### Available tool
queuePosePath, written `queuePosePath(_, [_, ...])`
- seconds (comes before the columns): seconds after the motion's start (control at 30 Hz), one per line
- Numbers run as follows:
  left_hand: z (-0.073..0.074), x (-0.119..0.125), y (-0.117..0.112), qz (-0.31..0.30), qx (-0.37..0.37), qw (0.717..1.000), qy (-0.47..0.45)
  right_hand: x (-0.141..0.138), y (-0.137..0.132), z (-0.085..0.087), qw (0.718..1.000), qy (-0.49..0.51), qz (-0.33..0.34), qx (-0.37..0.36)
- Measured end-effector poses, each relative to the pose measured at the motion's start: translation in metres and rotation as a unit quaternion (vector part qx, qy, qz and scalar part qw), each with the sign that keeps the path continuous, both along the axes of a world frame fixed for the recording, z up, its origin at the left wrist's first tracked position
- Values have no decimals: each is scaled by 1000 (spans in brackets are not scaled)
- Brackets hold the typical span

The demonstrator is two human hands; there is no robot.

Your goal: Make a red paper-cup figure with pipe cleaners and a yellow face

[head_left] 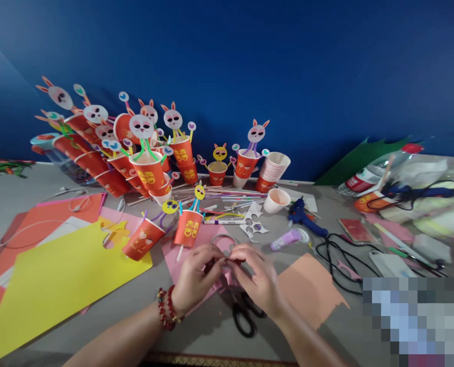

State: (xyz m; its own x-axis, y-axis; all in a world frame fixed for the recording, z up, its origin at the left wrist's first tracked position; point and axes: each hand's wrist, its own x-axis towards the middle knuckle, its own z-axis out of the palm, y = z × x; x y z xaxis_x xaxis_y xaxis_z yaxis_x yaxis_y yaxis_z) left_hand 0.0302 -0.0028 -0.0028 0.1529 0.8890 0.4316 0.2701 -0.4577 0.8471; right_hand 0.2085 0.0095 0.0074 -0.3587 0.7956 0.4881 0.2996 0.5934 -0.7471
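Observation:
My left hand (197, 274), with a red bead bracelet on the wrist, and my right hand (256, 276) meet over a pink paper sheet (181, 260) near the table's front. Both pinch a small piece between their fingertips; it is too small to name. Black-handled scissors (244, 315) lie just under my hands. Right behind them stand two red paper cups (188, 228) with straws and round paper heads, one of them tipped over (142, 242).
A pile of red cup rabbits (143, 153) fills the back left. Yellow (58, 285) and orange sheets lie left, a peach sheet (311, 293) right. A blue glue gun (301, 216), its black cord (337, 255), a glue stick (288, 238) and stacked cups (273, 171) are behind.

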Motion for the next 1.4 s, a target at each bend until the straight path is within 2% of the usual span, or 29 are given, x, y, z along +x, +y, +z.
queuePosePath(0.33, [7, -2, -1, -19, -20, 1000, 14, 0, 1, 1, 997, 12, 12, -74])
queuePosePath(0.43, [6, 0, -1, -12, -48, 999, -17, 0, -1, 2, 999, -17, 5, -45])
queuePosePath(0.5, [6, 2, -2, -14, -98, 993, -70, 0, -2, 4, 999, -38, 2, -6])
queuePosePath(0.57, [6, 4, -2, -29, -172, 973, -148, -1, -3, 5, 998, -48, 2, 29])
queuePosePath(0.73, [8, 7, -2, -65, -339, 890, -299, -4, -5, 8, 995, -65, -6, 72])
queuePosePath(0.87, [8, 9, -2, -62, -401, 842, -356, -3, -5, 5, 993, -78, -11, 92])
queuePosePath(0.97, [8, 10, -2, -63, -421, 823, -375, -3, -4, 2, 992, -66, -9, 104])
queuePosePath(1.13, [7, 9, 1, -45, -409, 826, -384, -1, -2, 3, 992, -36, 13, 118])
queuePosePath(1.27, [4, 5, 3, -5, -363, 860, -358, 1, -4, 6, 993, 3, 45, 107])
queuePosePath(1.4, [3, 4, 1, 3, -321, 898, -300, 0, -4, 5, 997, 38, -26, 67])
